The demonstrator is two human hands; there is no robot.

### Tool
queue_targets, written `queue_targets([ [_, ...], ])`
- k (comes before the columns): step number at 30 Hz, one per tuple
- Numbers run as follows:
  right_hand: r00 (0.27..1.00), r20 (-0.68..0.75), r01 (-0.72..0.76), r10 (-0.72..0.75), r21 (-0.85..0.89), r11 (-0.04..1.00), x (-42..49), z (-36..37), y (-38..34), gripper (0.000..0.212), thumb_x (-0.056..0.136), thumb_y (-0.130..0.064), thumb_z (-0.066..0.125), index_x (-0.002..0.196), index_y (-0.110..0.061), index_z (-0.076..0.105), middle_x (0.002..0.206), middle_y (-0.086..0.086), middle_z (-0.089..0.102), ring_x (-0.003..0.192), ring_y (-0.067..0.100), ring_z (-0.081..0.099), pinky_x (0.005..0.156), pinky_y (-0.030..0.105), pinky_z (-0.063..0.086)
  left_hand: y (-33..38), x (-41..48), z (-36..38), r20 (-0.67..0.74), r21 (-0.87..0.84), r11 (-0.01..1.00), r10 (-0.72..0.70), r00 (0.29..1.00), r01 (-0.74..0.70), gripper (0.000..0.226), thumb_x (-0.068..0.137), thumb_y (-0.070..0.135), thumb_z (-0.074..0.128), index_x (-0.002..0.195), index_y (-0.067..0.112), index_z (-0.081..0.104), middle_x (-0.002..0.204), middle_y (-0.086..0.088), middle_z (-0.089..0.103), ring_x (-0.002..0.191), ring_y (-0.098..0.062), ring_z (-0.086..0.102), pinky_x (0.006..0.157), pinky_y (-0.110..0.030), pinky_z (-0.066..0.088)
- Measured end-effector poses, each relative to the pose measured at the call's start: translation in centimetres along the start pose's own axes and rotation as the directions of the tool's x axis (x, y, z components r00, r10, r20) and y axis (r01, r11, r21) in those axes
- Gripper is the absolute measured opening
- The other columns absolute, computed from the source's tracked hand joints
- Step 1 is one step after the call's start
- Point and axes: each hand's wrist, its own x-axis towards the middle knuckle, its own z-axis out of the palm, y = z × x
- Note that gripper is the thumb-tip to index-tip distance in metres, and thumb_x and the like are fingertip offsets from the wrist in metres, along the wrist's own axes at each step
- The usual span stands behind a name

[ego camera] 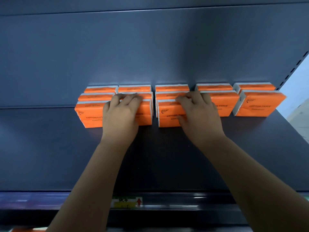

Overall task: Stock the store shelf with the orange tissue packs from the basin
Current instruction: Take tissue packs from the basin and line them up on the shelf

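Head view: left hand (121,114), right hand (200,114) grip front packs (168,115); price tag (126,202) below.

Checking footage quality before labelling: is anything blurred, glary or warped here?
Head view: the price label and front rail are smeared, with glare streaks on the rail; the tissue packs are sharp, their print readable; the shelf bows slightly along its edges from the wide lens.

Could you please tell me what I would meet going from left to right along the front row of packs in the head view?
first front pack → left hand → second front pack → third front pack → right hand → fourth front pack → fifth front pack
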Motion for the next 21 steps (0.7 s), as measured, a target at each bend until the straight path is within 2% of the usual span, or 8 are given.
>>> queue_targets([
  [5,0.999,0.042,0.016,-0.013,-0.075,0.997,0.3,-0.3,-0.2,0.054,0.083,-0.022,0.075,0.135,-0.02,0.059,0.13,0.008,0.056,0.119,0.034,0.05,0.092,0.048,0.047,0.2,-0.8,-0.3,0.046,-0.047,0.999,0.002,0.999,0.0,0.068,0.072,0.005,0.065,0.139,0.015,0.059,0.144,-0.004,0.059,0.132,-0.037,0.048,0.113,-0.057,0.036],
  [10,0.999,0.031,-0.018,0.021,-0.091,0.996,-0.6,-1.0,-1.4,0.06,0.084,-0.019,0.073,0.14,-0.017,0.054,0.139,0.011,0.054,0.129,0.037,0.048,0.1,0.051,0.044,0.5,-1.5,-1.2,0.006,-0.141,0.99,-0.019,1.0,0.02,0.054,0.09,0.025,0.065,0.142,0.016,0.056,0.145,-0.002,0.057,0.142,-0.033,0.041,0.118,-0.056,0.031],
  [14,0.998,-0.039,-0.052,0.053,0.044,0.998,-1.8,-2.3,-4.2,0.059,0.092,-0.027,0.066,0.146,-0.012,0.049,0.149,0.012,0.049,0.143,0.034,0.039,0.119,0.05,0.034,0.3,-2.7,-2.3,-0.002,-0.16,0.987,-0.033,0.999,0.032,0.05,0.095,0.038,0.053,0.14,0.017,0.058,0.146,-0.001,0.058,0.144,-0.033,0.04,0.116,-0.058,0.033],
  [17,0.993,-0.083,-0.07,0.089,0.202,0.977,-2.1,-3.3,-7.3,0.055,0.101,-0.037,0.053,0.149,-0.011,0.047,0.153,0.012,0.047,0.148,0.032,0.035,0.121,0.05,0.03,-0.2,-3.0,-3.8,-0.018,-0.142,0.987,-0.083,0.996,0.079,0.056,0.099,0.048,0.046,0.145,0.017,0.054,0.154,-0.002,0.051,0.15,-0.033,0.034,0.12,-0.057,0.028],
  [21,0.998,-0.031,-0.042,0.055,0.326,0.944,-2.8,-3.9,-11.7,0.06,0.104,-0.046,0.039,0.153,-0.012,0.042,0.159,0.008,0.041,0.151,0.026,0.031,0.123,0.046,0.027,-2.0,-5.3,-6.5,-0.012,-0.078,0.987,-0.14,0.99,0.139,0.067,0.1,0.056,0.041,0.152,0.015,0.047,0.161,-0.004,0.043,0.154,-0.034,0.026,0.124,-0.056,0.022],
])
